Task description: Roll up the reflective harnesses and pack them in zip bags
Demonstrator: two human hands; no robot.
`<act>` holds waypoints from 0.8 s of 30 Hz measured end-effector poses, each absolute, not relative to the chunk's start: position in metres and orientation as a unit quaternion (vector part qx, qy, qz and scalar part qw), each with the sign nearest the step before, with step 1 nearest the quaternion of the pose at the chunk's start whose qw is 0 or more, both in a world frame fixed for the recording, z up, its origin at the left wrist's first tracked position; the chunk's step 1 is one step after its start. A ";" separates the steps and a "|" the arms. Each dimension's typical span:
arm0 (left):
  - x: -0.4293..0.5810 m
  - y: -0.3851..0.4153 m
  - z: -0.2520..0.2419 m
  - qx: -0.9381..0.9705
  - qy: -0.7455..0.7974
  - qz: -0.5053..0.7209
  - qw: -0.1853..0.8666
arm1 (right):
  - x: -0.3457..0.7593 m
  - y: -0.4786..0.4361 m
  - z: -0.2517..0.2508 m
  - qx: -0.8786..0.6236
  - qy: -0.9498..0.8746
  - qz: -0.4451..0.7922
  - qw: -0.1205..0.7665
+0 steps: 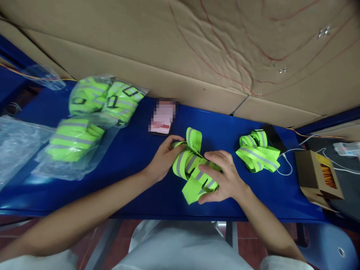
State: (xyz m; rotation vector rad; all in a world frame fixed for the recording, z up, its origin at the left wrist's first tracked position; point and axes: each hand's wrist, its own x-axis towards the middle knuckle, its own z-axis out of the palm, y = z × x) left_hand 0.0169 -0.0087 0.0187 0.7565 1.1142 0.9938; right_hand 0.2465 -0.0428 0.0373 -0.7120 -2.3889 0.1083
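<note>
A bundle of neon yellow-green straps (192,165) with grey reflective stripes lies on the blue table (135,195), between my hands. My left hand (164,157) grips its left end, the thumb and fingers closing on the strap edge. From the right, my right hand (223,176) wraps its curved fingers around the other end. One loop of strap stands up at the back of the bundle, and a flat end sticks out at the front. Farther right lies a second, looser strap bundle (258,152), touched by neither hand.
Clear bags with neon straps (74,138) lie on the left, beside loose clear plastic (21,146). A phone (163,117) lies behind my left hand. At the right are a dark block (273,138), white cables and an open cardboard box (308,170). Brown board (180,84) borders the back.
</note>
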 end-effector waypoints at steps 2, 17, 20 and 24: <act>0.015 -0.007 0.022 0.292 0.492 0.437 0.694 | 0.244 -0.044 0.041 -0.260 -0.921 0.053 0.284; 0.006 -0.010 0.021 0.584 0.517 0.339 0.526 | 0.252 -0.030 0.020 -0.528 -0.615 0.384 0.442; 0.002 -0.019 0.023 0.709 0.483 0.406 0.316 | 0.253 -0.027 0.017 -0.560 -0.564 0.391 0.464; 0.003 -0.034 0.028 0.862 0.316 0.373 0.133 | 0.251 -0.031 0.020 -0.570 -0.539 0.407 0.468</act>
